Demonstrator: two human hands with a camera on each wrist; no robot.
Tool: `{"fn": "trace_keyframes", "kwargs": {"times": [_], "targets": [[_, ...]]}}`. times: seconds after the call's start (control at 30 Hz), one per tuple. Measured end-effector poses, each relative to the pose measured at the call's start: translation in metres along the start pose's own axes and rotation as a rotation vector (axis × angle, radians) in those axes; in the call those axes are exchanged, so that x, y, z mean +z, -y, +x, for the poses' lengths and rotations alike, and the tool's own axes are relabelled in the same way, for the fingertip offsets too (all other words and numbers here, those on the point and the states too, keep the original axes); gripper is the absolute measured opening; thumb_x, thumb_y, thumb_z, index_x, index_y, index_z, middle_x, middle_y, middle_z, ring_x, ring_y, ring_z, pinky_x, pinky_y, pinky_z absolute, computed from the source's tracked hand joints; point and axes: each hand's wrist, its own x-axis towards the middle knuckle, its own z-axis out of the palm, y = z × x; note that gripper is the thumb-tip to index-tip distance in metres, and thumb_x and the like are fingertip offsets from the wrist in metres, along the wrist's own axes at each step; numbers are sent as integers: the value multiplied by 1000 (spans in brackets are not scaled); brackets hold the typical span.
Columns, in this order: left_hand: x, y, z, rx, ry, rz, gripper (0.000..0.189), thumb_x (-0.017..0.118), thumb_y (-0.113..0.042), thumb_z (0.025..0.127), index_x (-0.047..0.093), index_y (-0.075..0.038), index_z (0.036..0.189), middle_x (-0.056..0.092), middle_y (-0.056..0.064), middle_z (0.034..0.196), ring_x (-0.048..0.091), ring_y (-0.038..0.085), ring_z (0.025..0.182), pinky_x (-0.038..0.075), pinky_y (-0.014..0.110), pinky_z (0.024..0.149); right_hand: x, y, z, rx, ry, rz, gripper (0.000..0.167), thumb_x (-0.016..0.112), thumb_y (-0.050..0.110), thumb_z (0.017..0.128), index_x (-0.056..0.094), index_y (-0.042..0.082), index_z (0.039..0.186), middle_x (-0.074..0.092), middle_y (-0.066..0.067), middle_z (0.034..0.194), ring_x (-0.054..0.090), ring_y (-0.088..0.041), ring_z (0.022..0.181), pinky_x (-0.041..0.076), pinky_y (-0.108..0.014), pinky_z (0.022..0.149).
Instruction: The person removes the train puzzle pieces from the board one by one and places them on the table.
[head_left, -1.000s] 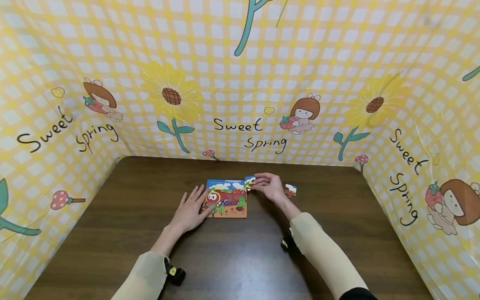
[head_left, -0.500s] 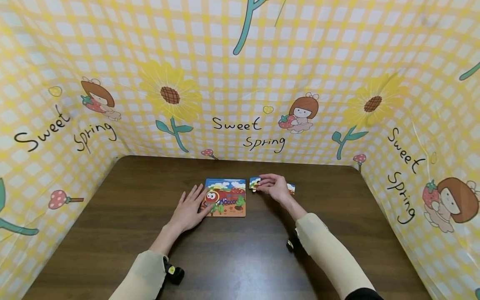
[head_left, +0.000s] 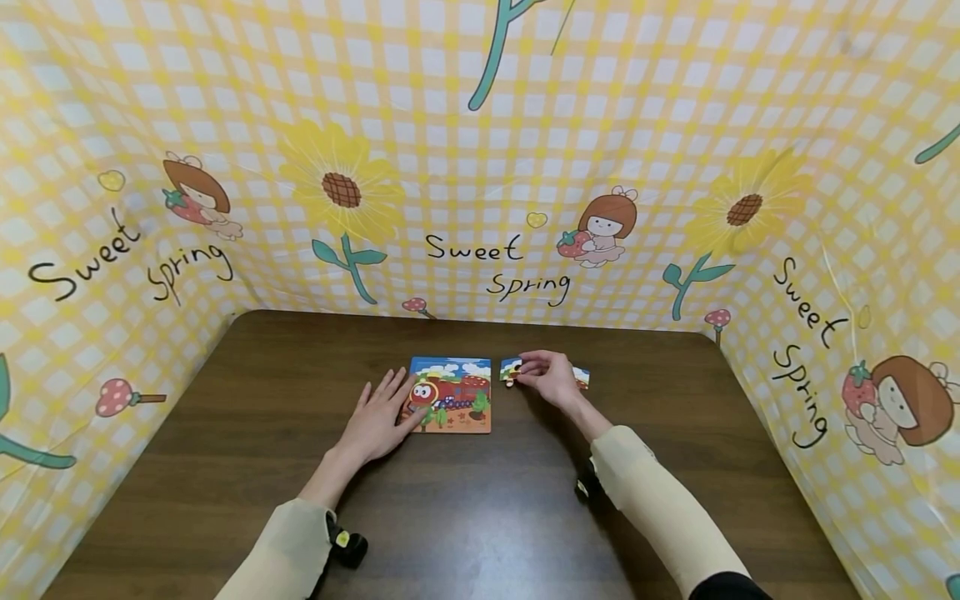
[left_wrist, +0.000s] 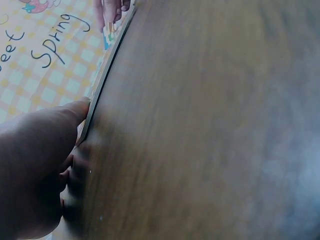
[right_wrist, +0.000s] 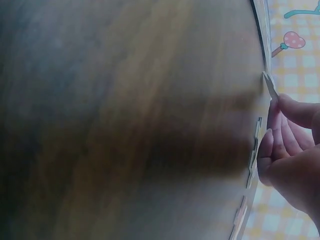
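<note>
A jigsaw puzzle board (head_left: 453,408) with a red train picture lies flat on the table. My left hand (head_left: 378,423) rests on its left side, fingers spread and straight; in the left wrist view the thumb of the left hand (left_wrist: 40,165) touches the board's edge (left_wrist: 106,72). Just right of the board, my right hand (head_left: 553,381) pinches a small puzzle piece (head_left: 509,370) between thumb and fingers. From the right wrist view, this puzzle piece (right_wrist: 271,87) is tilted, close to the board (right_wrist: 261,27). Another puzzle piece (head_left: 581,377) is partly hidden behind the right hand.
Loose flat pieces (right_wrist: 254,155) lie on the brown wooden table (head_left: 480,508) below the right hand in its wrist view. Checked yellow cloth (head_left: 465,183) walls off the table's back and both sides.
My right hand has drawn the pinched puzzle piece rightward, away from the board's upper right edge, leaving a small gap. The left hand has stayed on the board.
</note>
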Motion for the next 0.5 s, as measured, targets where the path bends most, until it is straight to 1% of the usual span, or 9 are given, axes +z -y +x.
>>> {"fn": "trace_keyframes", "kwargs": {"times": [0.1,0.27,0.37,0.5], "targets": [[2,4,2,4,-3,0,82,59,-58,110,35,-12,174,25,19,183,17,42,172,8,72,137,-1,0,0,-18,2,-29,35,83,-2,95,78,-5,129,82,-24,107,76,-25,92,52,-18,69],[4,7,2,9,1,4,82,60,-57,110,34,-14,174,25,18,183,18,42,172,8,72,136,-2,-2,-2,-62,22,-81,34,83,-3,95,77,-7,128,82,-23,104,72,-22,88,50,-21,69],[4,7,2,7,2,4,82,59,-57,110,34,-14,174,24,18,183,18,42,172,8,72,137,-2,-4,-2,-89,26,-117,33,82,-2,95,77,-8,127,82,-21,102,72,-21,87,54,-22,72],[1,2,-1,13,-8,-4,83,57,-61,110,35,-12,174,26,20,182,19,44,171,9,73,136,-2,-6,-3,-98,24,-161,34,83,0,95,77,-6,128,81,-19,101,73,-21,87,59,-28,77]]}}
